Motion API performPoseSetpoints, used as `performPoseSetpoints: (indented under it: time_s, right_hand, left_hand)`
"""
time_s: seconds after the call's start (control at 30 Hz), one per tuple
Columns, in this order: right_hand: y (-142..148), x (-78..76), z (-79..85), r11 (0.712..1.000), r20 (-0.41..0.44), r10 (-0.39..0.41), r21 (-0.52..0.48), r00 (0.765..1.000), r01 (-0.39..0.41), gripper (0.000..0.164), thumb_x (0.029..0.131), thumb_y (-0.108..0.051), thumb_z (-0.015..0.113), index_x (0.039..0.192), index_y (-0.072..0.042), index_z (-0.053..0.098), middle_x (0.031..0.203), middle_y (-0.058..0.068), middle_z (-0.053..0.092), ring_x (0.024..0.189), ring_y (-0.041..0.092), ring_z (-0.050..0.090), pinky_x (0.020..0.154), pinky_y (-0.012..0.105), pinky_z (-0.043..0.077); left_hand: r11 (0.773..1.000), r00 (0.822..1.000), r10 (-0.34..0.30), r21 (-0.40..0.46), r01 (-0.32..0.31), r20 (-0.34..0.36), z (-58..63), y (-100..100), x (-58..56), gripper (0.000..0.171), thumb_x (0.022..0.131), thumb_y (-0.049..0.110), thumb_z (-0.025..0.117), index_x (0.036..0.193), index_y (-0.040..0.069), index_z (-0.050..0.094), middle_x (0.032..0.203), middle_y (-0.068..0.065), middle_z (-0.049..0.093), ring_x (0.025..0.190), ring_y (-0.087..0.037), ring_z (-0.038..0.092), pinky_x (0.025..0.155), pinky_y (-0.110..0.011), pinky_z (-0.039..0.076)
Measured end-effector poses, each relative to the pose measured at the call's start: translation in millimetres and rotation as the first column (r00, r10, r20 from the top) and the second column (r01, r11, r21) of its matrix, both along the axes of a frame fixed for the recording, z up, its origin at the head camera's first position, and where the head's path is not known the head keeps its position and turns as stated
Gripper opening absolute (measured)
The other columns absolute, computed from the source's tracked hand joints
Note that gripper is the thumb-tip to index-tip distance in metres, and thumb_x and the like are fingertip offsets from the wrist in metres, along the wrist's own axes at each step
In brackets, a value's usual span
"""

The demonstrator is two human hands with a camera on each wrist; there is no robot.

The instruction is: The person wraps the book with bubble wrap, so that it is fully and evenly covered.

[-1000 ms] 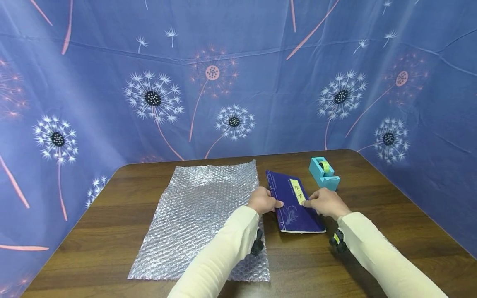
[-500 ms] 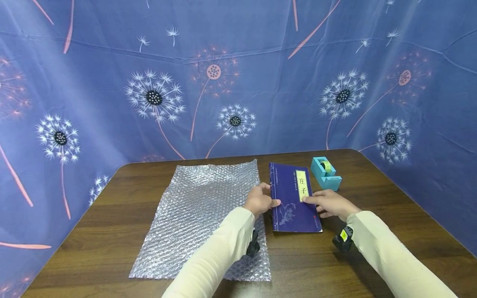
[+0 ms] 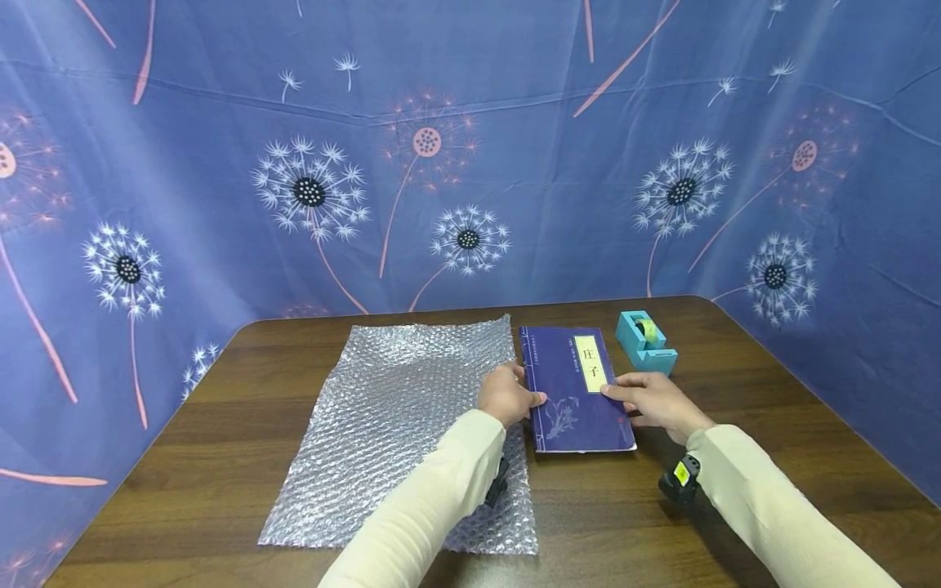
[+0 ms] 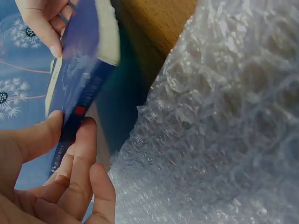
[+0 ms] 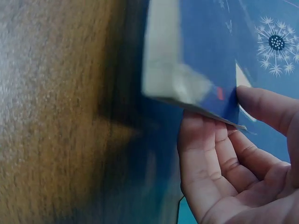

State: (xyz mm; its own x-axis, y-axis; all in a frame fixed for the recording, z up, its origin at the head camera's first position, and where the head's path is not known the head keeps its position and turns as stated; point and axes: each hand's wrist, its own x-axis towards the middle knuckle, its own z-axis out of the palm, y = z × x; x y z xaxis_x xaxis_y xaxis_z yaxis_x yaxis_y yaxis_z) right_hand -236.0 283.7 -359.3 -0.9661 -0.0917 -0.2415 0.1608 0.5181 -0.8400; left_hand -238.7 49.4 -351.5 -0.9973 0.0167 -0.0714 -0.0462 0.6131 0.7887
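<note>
A dark blue paperback book with a pale yellow title label is held between both hands, raised off the table in the wrist views. My left hand pinches its spine edge, thumb on the cover and fingers beneath, as the left wrist view shows. On the opposite edge my right hand grips it the same way; in the right wrist view the thumb lies on the cover and the fingers are under the page edges. Left of the book a sheet of bubble wrap lies flat, partly covered by my left forearm.
A light blue tape dispenser with a yellowish tape roll stands behind my right hand. Wood-grain table surrounds these things. A blue curtain with dandelion prints hangs along the table's back and sides.
The book, tilted one second ago, came round to face the camera more squarely, then shifted slightly left. Both hands kept hold of its side edges. Bubble wrap and tape dispenser stayed put.
</note>
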Motion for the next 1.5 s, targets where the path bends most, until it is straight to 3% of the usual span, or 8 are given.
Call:
performPoseSetpoints:
  time_s: [0.17, 0.47, 0.7, 1.03, 1.37, 1.5]
  right_hand:
    - [-2, 0.7, 1.7, 1.0, -0.006, -0.005, 0.007, 1.0, 0.005, 0.058, 0.103, -0.024, 0.06, 0.139, 0.019, 0.042, 0.117, 0.023, 0.064, 0.105, 0.032, 0.062, 0.088, 0.05, 0.057]
    - [-8, 3.1, 5.2, 0.999, -0.006, -0.009, 0.039, 1.0, 0.01, 0.058, 0.102, -0.025, 0.061, 0.138, 0.017, 0.045, 0.117, 0.022, 0.063, 0.105, 0.031, 0.06, 0.087, 0.046, 0.057]
    - [-15, 4.7, 10.0, 1.0, -0.009, -0.001, 0.022, 1.0, 0.001, 0.058, 0.103, -0.025, 0.061, 0.139, 0.017, 0.044, 0.115, 0.019, 0.064, 0.103, 0.029, 0.06, 0.085, 0.043, 0.057]
    - [-32, 5.0, 15.9, 0.999, -0.027, 0.023, -0.036, 0.999, -0.024, 0.057, 0.103, -0.022, 0.061, 0.139, 0.018, 0.043, 0.114, 0.019, 0.064, 0.1, 0.026, 0.062, 0.084, 0.039, 0.059]
    - [-58, 4.5, 21.3, 0.994, -0.063, 0.066, -0.078, 0.996, -0.07, 0.048, 0.103, -0.015, 0.06, 0.134, 0.019, 0.048, 0.107, 0.018, 0.067, 0.09, 0.021, 0.063, 0.083, 0.041, 0.06]
    - [-69, 3.5, 25.0, 0.992, -0.07, 0.079, -0.092, 0.994, -0.085, 0.045, 0.102, -0.014, 0.06, 0.132, 0.018, 0.05, 0.108, 0.018, 0.066, 0.09, 0.022, 0.062, 0.082, 0.041, 0.06]
  left_hand:
    - [1.0, 1.0, 0.015, -0.009, -0.016, -0.012, 0.5, -2, 1.0, 0.049, 0.081, 0.015, 0.088, 0.12, -0.004, 0.066, 0.072, -0.007, 0.072, 0.061, -0.021, 0.073, 0.06, -0.023, 0.053]
    - [0.998, 1.0, 0.011, 0.063, -0.012, 0.014, -1.3, -9, -0.8, 0.049, 0.081, 0.012, 0.087, 0.121, -0.007, 0.066, 0.069, -0.01, 0.071, 0.06, -0.022, 0.073, 0.053, -0.024, 0.054]
    - [0.991, 0.999, -0.033, 0.127, 0.03, 0.02, 1.0, -19, -2.9, 0.048, 0.084, 0.008, 0.083, 0.125, -0.009, 0.065, 0.069, -0.017, 0.072, 0.065, -0.028, 0.075, 0.076, -0.031, 0.059]
    - [0.99, 0.998, -0.048, 0.131, 0.041, 0.046, 12.3, -41, -2.0, 0.051, 0.085, 0.007, 0.083, 0.129, -0.008, 0.063, 0.074, -0.017, 0.073, 0.072, -0.031, 0.075, 0.092, -0.042, 0.055]
    - [0.988, 0.996, -0.062, 0.145, 0.053, 0.057, 18.3, -69, -2.1, 0.051, 0.087, 0.004, 0.08, 0.131, -0.011, 0.059, 0.08, -0.019, 0.074, 0.073, -0.033, 0.075, 0.084, -0.041, 0.059]
    - [0.988, 0.996, -0.057, 0.148, 0.046, 0.073, 20.7, -79, -1.4, 0.049, 0.087, 0.004, 0.08, 0.13, -0.009, 0.06, 0.079, -0.017, 0.074, 0.072, -0.03, 0.074, 0.088, -0.043, 0.057]
